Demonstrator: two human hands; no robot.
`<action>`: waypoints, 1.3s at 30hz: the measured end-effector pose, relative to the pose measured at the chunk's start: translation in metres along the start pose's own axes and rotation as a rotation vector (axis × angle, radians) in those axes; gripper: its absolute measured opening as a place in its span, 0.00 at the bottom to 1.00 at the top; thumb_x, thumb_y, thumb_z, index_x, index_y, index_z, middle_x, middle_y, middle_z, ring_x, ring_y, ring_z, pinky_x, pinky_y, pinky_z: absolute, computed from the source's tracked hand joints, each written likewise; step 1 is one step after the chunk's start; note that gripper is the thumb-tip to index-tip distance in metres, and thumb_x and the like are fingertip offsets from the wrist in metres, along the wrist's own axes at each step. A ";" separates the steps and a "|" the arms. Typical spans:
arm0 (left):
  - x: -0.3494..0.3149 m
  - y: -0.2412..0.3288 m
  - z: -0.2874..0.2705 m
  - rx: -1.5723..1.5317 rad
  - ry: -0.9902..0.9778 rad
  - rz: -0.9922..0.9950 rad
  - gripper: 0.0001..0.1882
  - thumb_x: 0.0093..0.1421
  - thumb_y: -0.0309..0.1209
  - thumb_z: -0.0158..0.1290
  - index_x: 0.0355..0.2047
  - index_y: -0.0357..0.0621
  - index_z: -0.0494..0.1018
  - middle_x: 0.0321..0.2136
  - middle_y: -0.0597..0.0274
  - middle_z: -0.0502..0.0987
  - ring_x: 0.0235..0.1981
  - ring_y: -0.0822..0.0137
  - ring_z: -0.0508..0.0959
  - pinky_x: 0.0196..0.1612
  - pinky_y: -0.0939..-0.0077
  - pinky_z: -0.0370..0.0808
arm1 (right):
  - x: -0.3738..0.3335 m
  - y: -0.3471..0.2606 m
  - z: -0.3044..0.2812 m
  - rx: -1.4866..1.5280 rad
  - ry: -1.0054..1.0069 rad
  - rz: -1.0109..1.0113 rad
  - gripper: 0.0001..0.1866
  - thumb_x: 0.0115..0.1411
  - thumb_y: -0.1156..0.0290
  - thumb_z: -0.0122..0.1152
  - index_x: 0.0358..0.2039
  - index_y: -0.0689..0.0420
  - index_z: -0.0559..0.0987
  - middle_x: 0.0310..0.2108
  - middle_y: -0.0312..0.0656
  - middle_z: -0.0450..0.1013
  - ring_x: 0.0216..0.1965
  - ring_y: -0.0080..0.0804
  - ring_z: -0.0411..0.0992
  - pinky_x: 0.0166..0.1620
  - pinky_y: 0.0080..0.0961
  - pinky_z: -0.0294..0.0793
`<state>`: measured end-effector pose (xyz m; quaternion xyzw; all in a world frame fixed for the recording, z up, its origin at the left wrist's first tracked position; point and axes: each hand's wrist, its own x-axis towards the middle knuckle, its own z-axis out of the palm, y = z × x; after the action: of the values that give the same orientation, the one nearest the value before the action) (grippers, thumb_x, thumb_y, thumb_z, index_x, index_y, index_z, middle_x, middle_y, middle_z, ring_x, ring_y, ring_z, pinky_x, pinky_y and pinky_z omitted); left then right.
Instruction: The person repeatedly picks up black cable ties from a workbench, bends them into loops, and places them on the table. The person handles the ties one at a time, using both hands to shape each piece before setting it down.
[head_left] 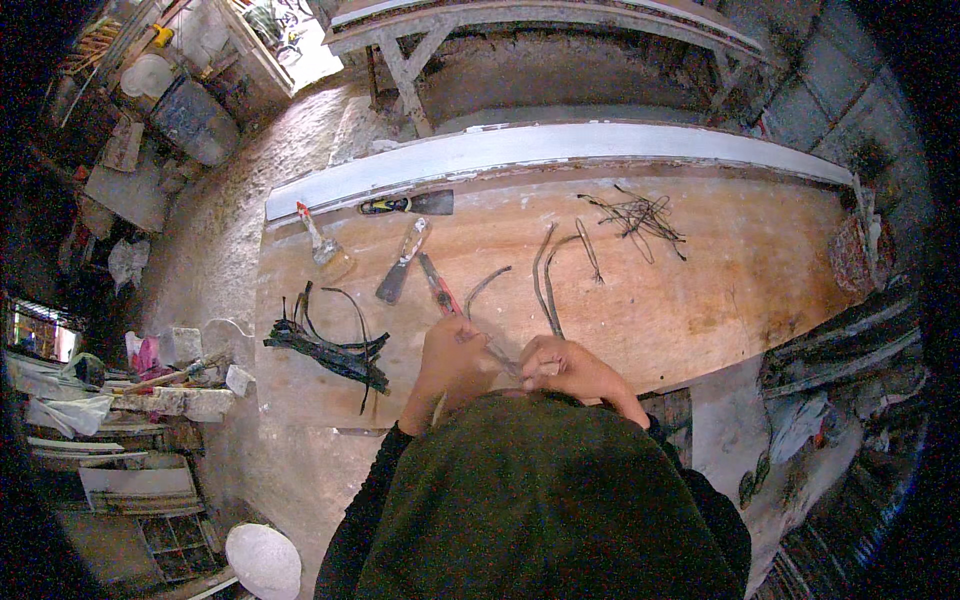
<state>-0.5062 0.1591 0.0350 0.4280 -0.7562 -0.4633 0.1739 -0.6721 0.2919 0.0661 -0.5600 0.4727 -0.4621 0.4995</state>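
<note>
At the near edge of the wooden board (720, 300), both hands are close together. My left hand (455, 355), somewhat blurred, is closed around one part of a thin dark strip (507, 365). Fingers of my right hand (575, 370) pinch the same strip; its ends are hidden. A red-handled cutter (438, 286) lies just beyond my left hand. Long dark strips (543, 275) stretch away from beside my right hand, and a short curved strip (485, 287) rests between. To the left lies a bundle of black strips (330, 352).
A paintbrush (318, 240), a scraper (402, 262) and a dark-handled putty knife (408, 204) lie at the far left. Thin tangled strands (640, 222) sit far right. A long white plank (560, 143) borders the board; a bench (420, 60) stands beyond.
</note>
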 end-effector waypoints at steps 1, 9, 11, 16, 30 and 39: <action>-0.001 -0.004 0.002 -0.005 0.009 -0.002 0.06 0.42 0.27 0.56 0.17 0.39 0.70 0.19 0.59 0.71 0.21 0.64 0.72 0.26 0.76 0.68 | 0.003 0.002 0.001 -0.085 -0.120 -0.048 0.09 0.48 0.70 0.58 0.31 0.57 0.74 0.34 0.41 0.68 0.39 0.35 0.65 0.44 0.28 0.63; -0.006 0.000 0.012 0.180 0.061 0.473 0.08 0.37 0.30 0.55 0.17 0.39 0.70 0.13 0.59 0.69 0.18 0.61 0.70 0.23 0.69 0.66 | 0.004 -0.002 0.005 -0.015 -0.060 0.047 0.08 0.48 0.70 0.59 0.30 0.58 0.74 0.33 0.40 0.70 0.37 0.32 0.67 0.43 0.25 0.64; -0.008 0.006 0.012 0.043 -0.011 0.437 0.09 0.36 0.31 0.55 0.18 0.39 0.71 0.14 0.58 0.69 0.18 0.59 0.70 0.23 0.67 0.66 | 0.002 -0.001 0.003 -0.004 0.008 0.104 0.07 0.47 0.72 0.59 0.28 0.58 0.74 0.30 0.39 0.71 0.35 0.28 0.68 0.41 0.23 0.65; -0.007 -0.003 0.026 0.012 -0.100 0.518 0.08 0.44 0.31 0.53 0.23 0.40 0.71 0.20 0.57 0.70 0.24 0.62 0.71 0.29 0.71 0.67 | 0.008 0.017 -0.001 -0.044 0.416 0.085 0.04 0.44 0.78 0.57 0.23 0.60 0.72 0.24 0.35 0.70 0.29 0.21 0.67 0.36 0.18 0.65; -0.016 0.018 0.024 -0.358 -0.730 0.177 0.10 0.51 0.36 0.52 0.22 0.43 0.67 0.22 0.68 0.66 0.25 0.75 0.67 0.29 0.81 0.64 | 0.020 0.065 -0.009 -0.423 0.828 0.022 0.07 0.44 0.74 0.59 0.26 0.58 0.75 0.23 0.39 0.67 0.25 0.21 0.64 0.30 0.18 0.64; -0.013 0.003 -0.009 -0.339 -0.248 -0.035 0.05 0.49 0.28 0.51 0.26 0.41 0.68 0.25 0.66 0.69 0.29 0.73 0.68 0.35 0.79 0.66 | 0.018 0.062 -0.008 0.027 0.628 0.197 0.08 0.44 0.70 0.62 0.21 0.59 0.74 0.18 0.33 0.67 0.21 0.22 0.64 0.27 0.18 0.64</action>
<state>-0.4940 0.1655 0.0435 0.3455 -0.6754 -0.6361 0.1407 -0.6822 0.2696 0.0056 -0.3351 0.6494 -0.5680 0.3787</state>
